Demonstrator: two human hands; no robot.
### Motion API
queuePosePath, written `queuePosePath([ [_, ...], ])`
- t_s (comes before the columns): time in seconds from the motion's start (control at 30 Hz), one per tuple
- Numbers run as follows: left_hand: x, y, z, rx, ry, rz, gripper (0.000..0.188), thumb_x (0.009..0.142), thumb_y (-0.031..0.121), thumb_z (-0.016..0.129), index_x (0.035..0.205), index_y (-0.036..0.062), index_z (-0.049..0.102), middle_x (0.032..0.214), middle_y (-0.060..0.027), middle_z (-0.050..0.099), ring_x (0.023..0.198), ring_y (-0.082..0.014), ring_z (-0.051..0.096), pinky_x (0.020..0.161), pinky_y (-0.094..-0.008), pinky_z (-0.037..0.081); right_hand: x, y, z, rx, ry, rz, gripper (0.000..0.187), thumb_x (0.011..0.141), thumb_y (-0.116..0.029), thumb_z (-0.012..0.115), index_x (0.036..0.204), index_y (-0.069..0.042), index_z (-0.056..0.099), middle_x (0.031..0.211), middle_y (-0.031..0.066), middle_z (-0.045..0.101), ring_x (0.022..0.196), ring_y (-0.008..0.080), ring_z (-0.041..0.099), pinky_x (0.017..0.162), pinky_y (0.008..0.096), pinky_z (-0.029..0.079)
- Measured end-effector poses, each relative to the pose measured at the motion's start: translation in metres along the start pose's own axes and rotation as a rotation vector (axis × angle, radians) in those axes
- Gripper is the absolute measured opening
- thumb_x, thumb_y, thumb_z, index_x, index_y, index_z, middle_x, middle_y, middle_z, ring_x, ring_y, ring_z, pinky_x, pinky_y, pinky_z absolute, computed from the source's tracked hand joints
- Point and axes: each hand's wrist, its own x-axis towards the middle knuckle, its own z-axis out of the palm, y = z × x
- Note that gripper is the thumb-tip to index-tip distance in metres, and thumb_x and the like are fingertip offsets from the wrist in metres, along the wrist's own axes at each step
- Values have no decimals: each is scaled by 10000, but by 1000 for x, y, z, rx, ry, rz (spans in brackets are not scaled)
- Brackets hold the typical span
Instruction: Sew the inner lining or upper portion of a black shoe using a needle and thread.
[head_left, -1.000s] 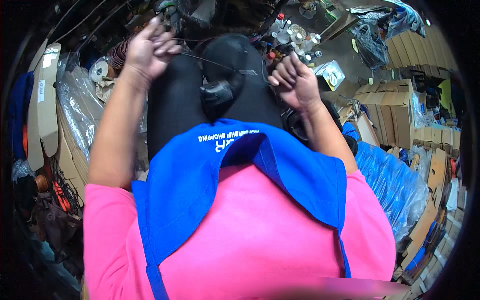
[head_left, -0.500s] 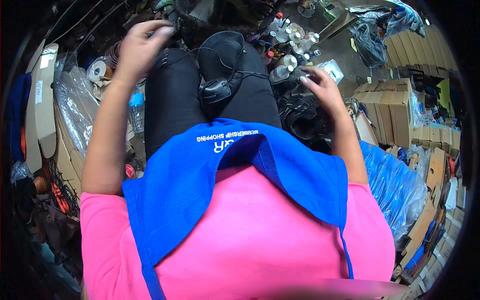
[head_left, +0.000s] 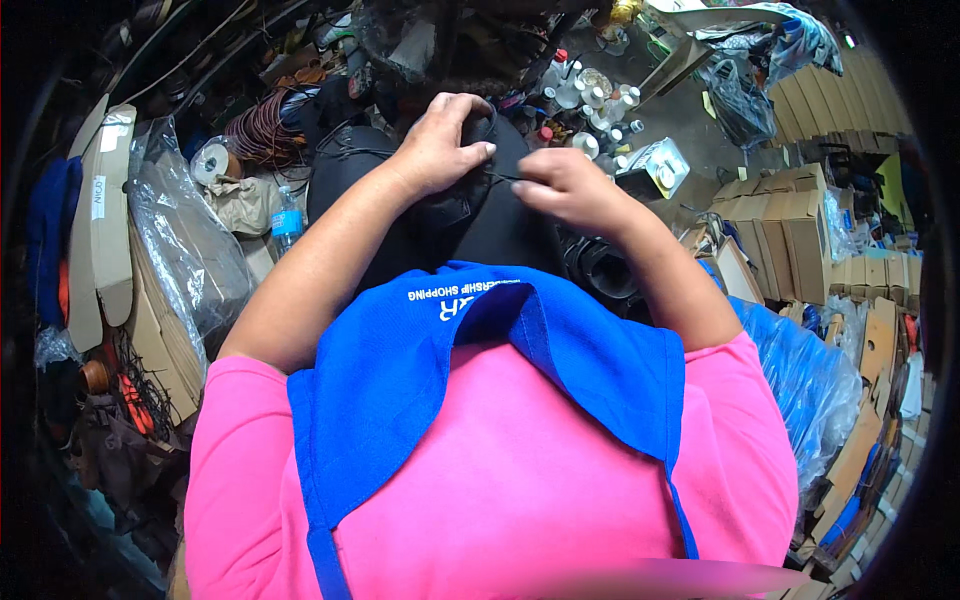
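Note:
A black leather shoe rests between my thighs on black trousers, much of it hidden under my left hand. The fingers of that hand curl over the shoe's far part, and the thumb lies toward the right. Just to the right is my right hand, closed in a pinch on a thin black thread. The thread runs leftward from the pinched fingertips to the shoe. Whether those fingertips also hold a small tool cannot be seen.
Several plastic bottles stand beyond my right hand. A coil of brown cord and a water bottle are at my left. More black shoes lie by my right thigh. Cardboard boxes are stacked farther right.
Both hands have come inward from wide apart. The left has moved right onto the shoe, and the right has moved left, closing on the thread beside it.

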Motion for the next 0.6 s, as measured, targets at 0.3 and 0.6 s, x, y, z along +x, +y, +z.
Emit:
queuePosePath([
  [0.3,28,4,-42,-439,-543,-181,241,785,98,656,1012,48,592,981,-12,602,929,-108,533,858,-278,423,-10,6,6,169,282,69,132,824,-128,630,927,-61,679,722,63,555,689,161,569,632,287,452],
  [0.6,29,5,-57,-342,-672,-139,348,783,53,606,1129,49,637,1063,-59,640,1025,-147,558,958,-297,395,4,13,8,-89,138,123,207,767,-140,611,952,-112,701,843,109,588,799,256,599,721,339,489],
])
